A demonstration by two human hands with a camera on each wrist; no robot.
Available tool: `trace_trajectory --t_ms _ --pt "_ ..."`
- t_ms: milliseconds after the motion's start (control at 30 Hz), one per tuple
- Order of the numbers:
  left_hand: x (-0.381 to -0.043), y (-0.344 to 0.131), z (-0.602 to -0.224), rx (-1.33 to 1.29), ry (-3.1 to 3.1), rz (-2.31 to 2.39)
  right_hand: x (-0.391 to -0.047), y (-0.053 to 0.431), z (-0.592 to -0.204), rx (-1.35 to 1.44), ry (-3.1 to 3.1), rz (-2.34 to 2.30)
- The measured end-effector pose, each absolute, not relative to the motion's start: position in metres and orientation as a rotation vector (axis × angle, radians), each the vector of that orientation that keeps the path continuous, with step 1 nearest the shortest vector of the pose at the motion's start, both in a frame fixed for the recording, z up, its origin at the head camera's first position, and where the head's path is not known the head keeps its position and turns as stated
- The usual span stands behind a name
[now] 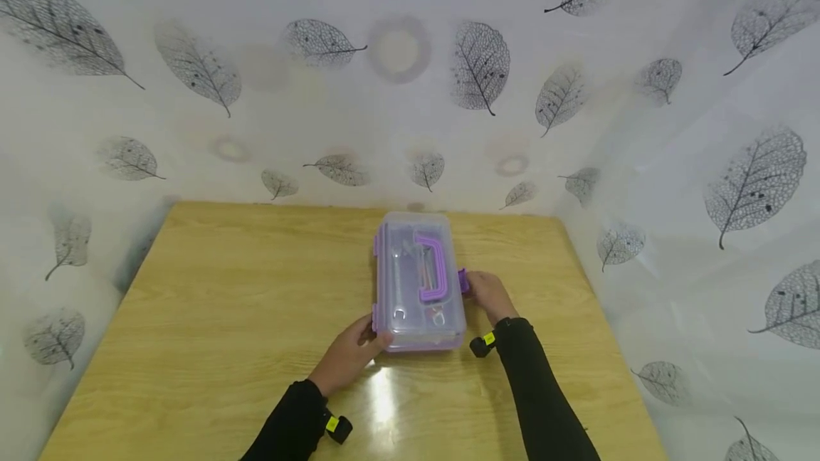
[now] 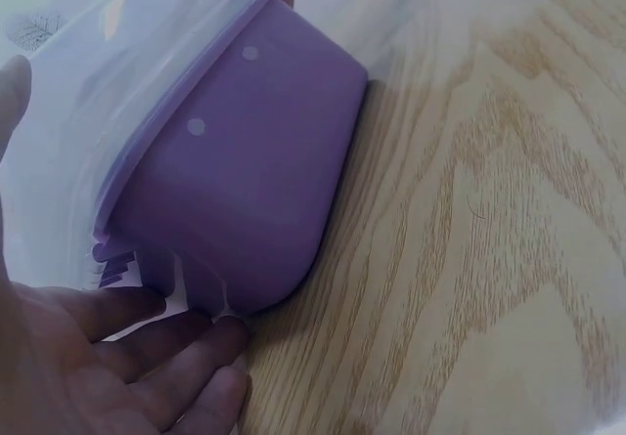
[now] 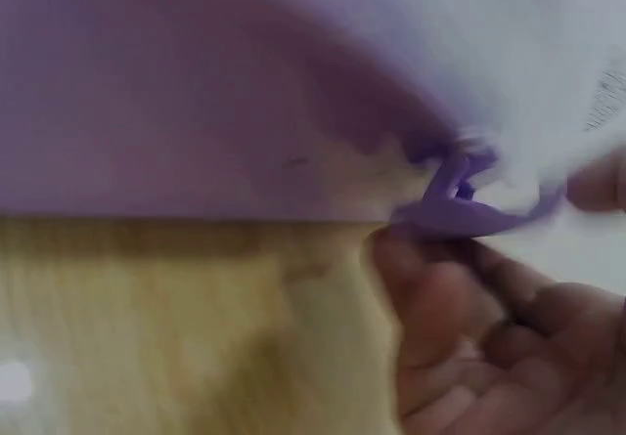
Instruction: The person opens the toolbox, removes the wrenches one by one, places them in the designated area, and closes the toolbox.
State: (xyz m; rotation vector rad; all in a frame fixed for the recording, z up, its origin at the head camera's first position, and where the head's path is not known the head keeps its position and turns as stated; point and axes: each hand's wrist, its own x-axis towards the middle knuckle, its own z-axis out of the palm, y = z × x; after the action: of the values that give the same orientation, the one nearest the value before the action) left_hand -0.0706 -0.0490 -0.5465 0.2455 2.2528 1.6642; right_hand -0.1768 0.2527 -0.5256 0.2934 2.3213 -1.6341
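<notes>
A storage box (image 1: 419, 283) with a clear lid and purple base stands on the table, its long side running away from me. A purple carrying handle (image 1: 440, 269) lies folded flat on the lid. At the near left corner my left hand (image 1: 351, 354) rests its thumb on the lid. In the left wrist view, extended fingers (image 2: 186, 347) touch the hinge side. My right hand (image 1: 490, 294) pinches the purple latch (image 3: 469, 218) on the right side, which stands swung out from the box. Small items inside show dimly through the lid.
The wooden table (image 1: 256, 269) reaches back to a wall covering (image 1: 397, 112) printed with leaves, which continues along the right side. Both wrists wear small black cameras with yellow labels.
</notes>
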Motion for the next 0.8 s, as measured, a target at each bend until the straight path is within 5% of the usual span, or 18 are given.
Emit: trace_trajectory --t_ms 267,467,800 --pt "-0.070 -0.052 -0.545 0.267 2.232 1.667 -0.171 0.249 -0.542 0.351 2.637 -1.351" --pt "-0.077 -0.065 -0.550 0.301 2.190 1.601 -0.160 0.240 -0.545 0.049 2.819 -1.063" --pt "-0.098 -0.134 -0.549 0.224 3.000 1.072 -0.163 0.260 -0.529 0.009 3.002 -0.915"
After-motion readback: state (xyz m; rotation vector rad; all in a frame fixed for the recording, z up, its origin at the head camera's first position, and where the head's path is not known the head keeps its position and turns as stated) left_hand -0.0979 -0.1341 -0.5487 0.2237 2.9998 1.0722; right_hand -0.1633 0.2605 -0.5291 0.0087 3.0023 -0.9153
